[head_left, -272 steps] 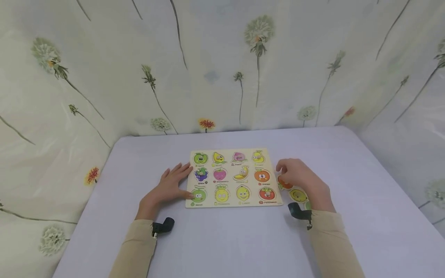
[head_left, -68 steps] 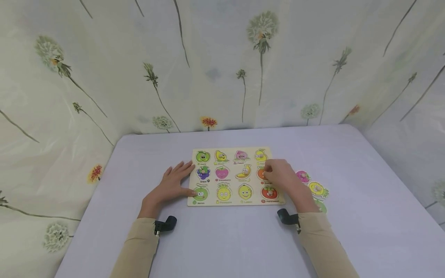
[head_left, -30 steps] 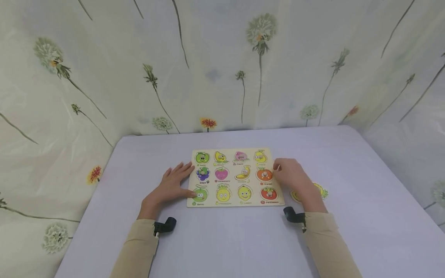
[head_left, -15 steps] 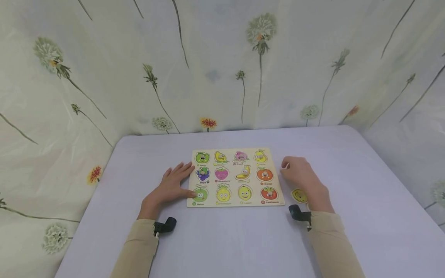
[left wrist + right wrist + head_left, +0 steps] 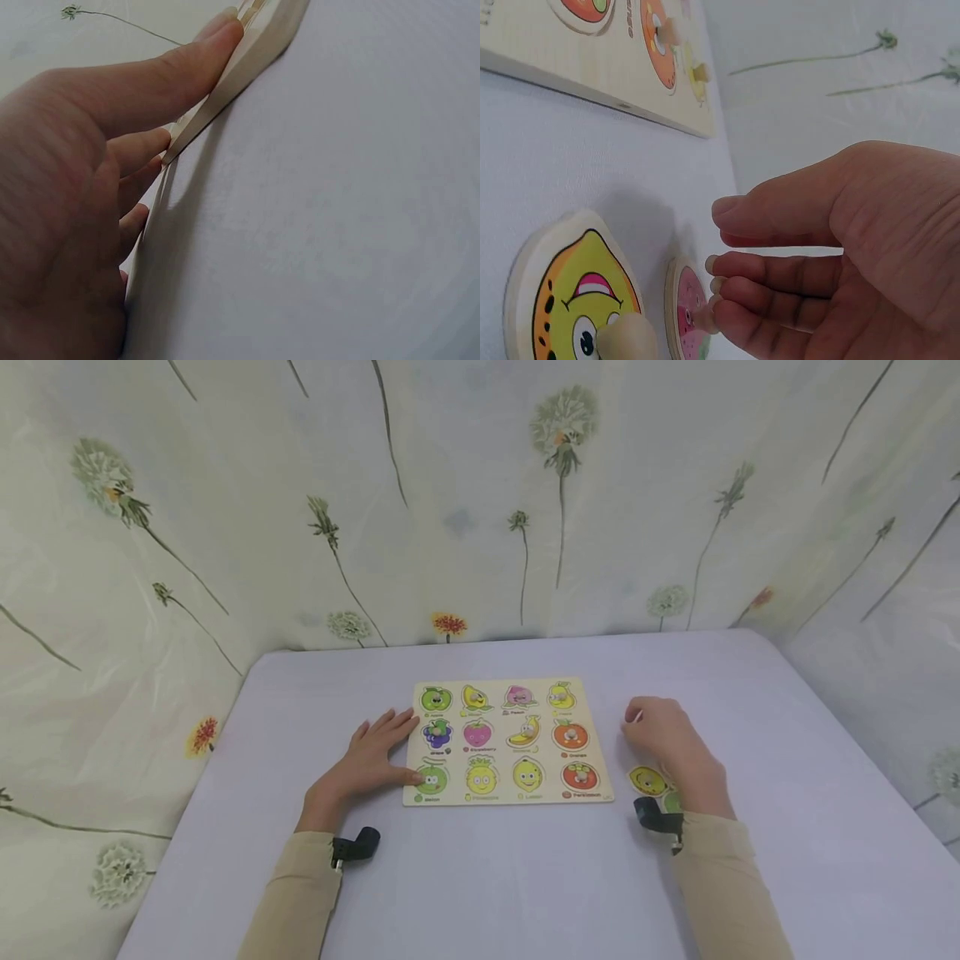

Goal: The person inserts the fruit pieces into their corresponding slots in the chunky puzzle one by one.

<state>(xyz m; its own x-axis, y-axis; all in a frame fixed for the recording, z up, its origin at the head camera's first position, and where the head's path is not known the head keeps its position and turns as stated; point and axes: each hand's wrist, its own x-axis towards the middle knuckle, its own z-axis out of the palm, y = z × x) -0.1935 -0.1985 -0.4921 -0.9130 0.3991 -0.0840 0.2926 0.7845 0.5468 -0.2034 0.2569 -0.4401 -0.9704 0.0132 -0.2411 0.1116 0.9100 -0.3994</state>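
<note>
The pale wooden fruit-puzzle board (image 5: 500, 727), labelled "Grape", "Strawberry" and "Lemon", lies midway between the table's (image 5: 487, 885) left and right edges. The left hand (image 5: 363, 766), unclenched, rests on the board's left edge. The right hand (image 5: 673, 747) grips nothing; only its wrist view shows the knobbed strawberry piece (image 5: 684, 296) beside the fingertips (image 5: 727, 309).

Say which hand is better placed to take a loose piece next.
Likely the right hand: it's beside the lemon piece and pink piece. The left hand touches the board at its opposite edge.

A flower-printed backdrop (image 5: 465, 485) rises behind a pale table (image 5: 495, 885).
</note>
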